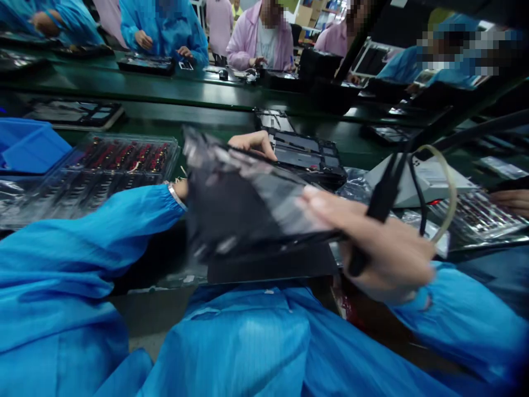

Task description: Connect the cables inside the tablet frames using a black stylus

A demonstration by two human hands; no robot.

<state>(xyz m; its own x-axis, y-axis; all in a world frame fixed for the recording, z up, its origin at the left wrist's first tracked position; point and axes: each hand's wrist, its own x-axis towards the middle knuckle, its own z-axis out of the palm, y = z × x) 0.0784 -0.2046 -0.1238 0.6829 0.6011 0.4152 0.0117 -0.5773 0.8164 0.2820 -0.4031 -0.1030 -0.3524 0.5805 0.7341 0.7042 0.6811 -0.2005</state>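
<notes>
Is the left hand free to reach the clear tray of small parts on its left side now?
Probably not at once. The left hand grips the far edge of the dark sheet, so it is occupied. The clear tray lies close beside the left sleeve, with nothing between them.

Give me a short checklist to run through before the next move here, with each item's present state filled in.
1. Left hand has a grip on the far edge of the dark panel: ok.
2. Right hand supports the panel's near edge: ok.
3. Black tool secure in the right hand: ok, though its tip is hidden.
4. Panel lifted off the green bench: ok, tilted.
5. Tool cables apart from the panel: cannot tell.
6. Clear parts tray apart from the left sleeve: cannot tell.
</notes>
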